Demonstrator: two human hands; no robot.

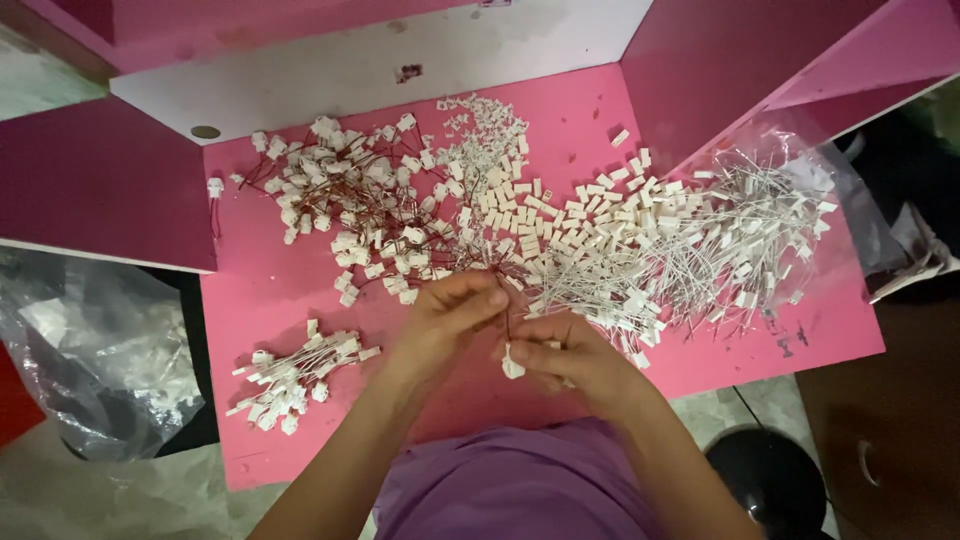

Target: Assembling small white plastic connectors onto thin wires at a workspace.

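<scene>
We find the right hand pinching a small white plastic connector over the pink table; the left hand grips its thin wire. Left of the connector lies a small finished bundle; beyond it, large unsorted heaps remain.

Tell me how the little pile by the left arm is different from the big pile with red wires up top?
The small pile has few pieces and lies near the table's front; the red-wire pile is far bigger and sits at the back. The small pile's wires look white and lie bunched together; the big pile's are dark red and tangled. Both are made of small white plastic connectors on a pink table.
</scene>
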